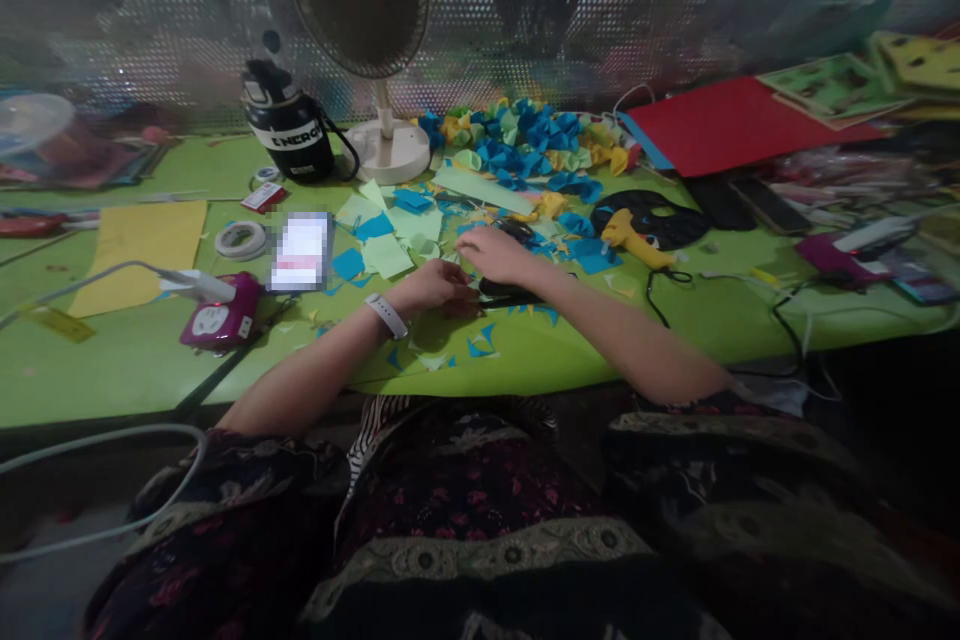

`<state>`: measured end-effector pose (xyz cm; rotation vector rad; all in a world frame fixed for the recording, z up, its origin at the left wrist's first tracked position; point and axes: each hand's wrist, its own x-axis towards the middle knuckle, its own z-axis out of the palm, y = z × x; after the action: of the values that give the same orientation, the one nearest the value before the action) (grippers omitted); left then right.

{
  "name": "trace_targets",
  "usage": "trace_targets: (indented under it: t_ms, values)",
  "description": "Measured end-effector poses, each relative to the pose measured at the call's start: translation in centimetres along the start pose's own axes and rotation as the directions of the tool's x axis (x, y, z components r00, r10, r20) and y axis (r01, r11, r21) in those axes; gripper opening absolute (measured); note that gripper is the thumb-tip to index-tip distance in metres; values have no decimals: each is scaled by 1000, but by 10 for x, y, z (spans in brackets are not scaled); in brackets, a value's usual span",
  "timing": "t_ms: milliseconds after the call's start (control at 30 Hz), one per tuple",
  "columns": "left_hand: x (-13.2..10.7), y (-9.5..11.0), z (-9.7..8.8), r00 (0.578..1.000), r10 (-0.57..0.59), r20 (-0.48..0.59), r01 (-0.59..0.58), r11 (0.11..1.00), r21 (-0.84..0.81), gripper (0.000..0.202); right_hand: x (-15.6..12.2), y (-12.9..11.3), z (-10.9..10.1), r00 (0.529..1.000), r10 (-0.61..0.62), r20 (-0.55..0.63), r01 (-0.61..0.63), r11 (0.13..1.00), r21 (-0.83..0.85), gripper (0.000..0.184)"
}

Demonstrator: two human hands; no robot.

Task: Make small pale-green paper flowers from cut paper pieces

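Note:
My left hand (442, 286), with a white band on its wrist, is low over the middle of the green tabletop, its fingers curled inward. What they pinch is too small and dim to name. Close beside it, my right hand (491, 255) is bent with its fingertips pointing toward the left hand; anything in it is hidden. A dark object (517, 294) lies under the right wrist, its kind unclear. Pale green paper pieces (388, 257) and blue paper pieces (348, 265) lie left of the hands. Blue paper scraps (481, 344) are scattered in front.
Crumpled paper pieces (525, 135) are heaped at the back beside a fan (390, 155). A yellow glue gun (634, 240) with a black cord lies to the right. To the left are a phone (301, 252), a tape roll (241, 240), a purple power adapter (221, 315) and a black jug (292, 135).

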<state>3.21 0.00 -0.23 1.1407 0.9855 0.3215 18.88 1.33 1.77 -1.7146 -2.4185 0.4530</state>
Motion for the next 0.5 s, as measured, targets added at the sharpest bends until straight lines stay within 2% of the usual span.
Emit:
trace_targets:
  t_ms: [500]
  values:
    - [-2,1,0,1000,-7,8,7,999,43,32,1,2,2,999,-8,-32,8,1000,12,29]
